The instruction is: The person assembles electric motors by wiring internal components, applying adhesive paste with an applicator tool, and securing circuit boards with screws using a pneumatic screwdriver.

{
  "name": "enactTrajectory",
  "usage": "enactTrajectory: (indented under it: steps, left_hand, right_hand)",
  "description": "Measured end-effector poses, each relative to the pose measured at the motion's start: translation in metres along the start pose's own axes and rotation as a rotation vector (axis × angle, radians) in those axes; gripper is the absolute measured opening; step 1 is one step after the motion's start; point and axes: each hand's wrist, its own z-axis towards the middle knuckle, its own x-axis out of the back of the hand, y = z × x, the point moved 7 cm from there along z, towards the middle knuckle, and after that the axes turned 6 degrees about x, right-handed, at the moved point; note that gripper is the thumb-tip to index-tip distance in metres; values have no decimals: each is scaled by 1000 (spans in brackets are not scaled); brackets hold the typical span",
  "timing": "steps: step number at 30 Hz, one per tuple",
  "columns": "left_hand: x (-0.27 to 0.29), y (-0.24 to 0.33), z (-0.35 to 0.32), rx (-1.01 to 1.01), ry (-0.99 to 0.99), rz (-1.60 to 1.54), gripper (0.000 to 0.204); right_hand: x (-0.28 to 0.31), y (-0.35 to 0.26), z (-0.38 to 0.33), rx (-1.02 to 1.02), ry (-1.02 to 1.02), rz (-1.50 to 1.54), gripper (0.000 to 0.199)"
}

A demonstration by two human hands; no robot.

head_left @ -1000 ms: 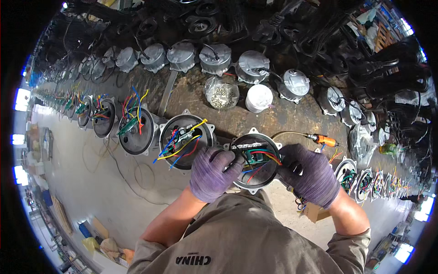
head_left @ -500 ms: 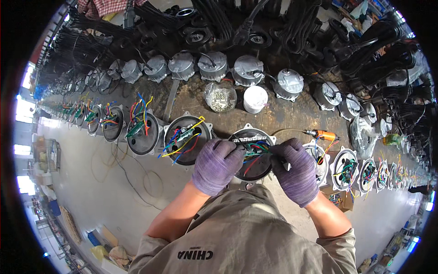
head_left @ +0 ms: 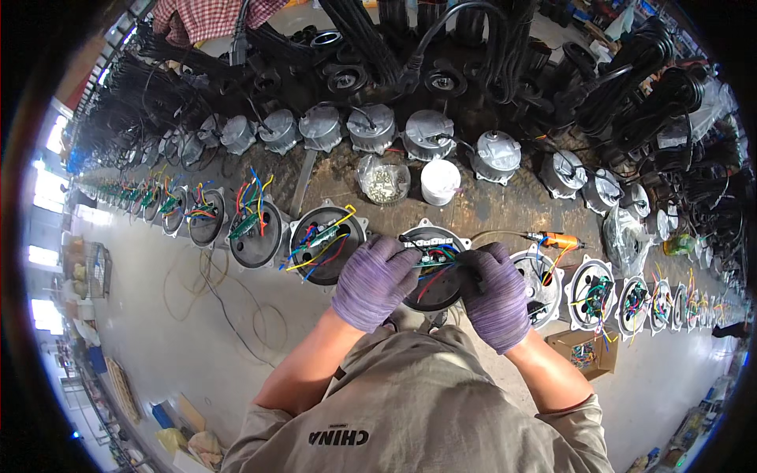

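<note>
Purple-grey knitted gloves cover both hands. My left hand (head_left: 374, 284) pinches the left end of a small green circuit board (head_left: 438, 258). At the board's right end, the fingers of my right hand (head_left: 496, 296) are closed, partly hiding what they grip. Red, blue and green wires run around the board. It is held over a round dark-lined metal housing (head_left: 438, 291), whose near side lies between my wrists. A white terminal strip (head_left: 431, 243) shows just behind the board.
More open housings with boards and wires line the bench edge, such as one at left (head_left: 321, 246) and one at right (head_left: 539, 292). Beyond stand a bag of small metal parts (head_left: 384, 181), a white tub (head_left: 440, 183), an orange screwdriver (head_left: 561, 240) and grey motor-like cans (head_left: 428, 135).
The view has shifted slightly. My right hand has moved a little left, closer to my left hand, and more of the right neighbouring housing shows. Both hands remain at the board.
</note>
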Motion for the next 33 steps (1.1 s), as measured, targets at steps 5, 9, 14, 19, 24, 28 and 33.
enactTrajectory:
  steps: [5, 9, 14, 19, 24, 28, 33]
  left_hand:
    - [-4, -7, -5, 69, 17, -63, 30]
    - [-2, -4, -4, 78, 29, -60, 30]
    - [-3, -1, -13, 15, 57, 77, 31]
    - [-6, 2, -20, -70, 103, 153, 36]
    - [-3, 1, -27, -82, 158, 155, 34]
    - [2, 1, -25, -111, 196, 144, 33]
    - [8, 5, -25, -119, 173, 126, 32]
  right_hand:
    - [-1, -3, -1, 28, 12, 10, 31]
    - [1, -5, -1, 30, 6, -13, 31]
    - [4, -5, 4, 69, -38, 60, 32]
    - [1, -2, 4, 25, -53, 147, 30]
    - [-5, 1, 1, -144, -92, 332, 24]
    - [-4, -8, 0, -29, -15, 323, 27]
    - [-11, -5, -4, -43, 47, 360, 34]
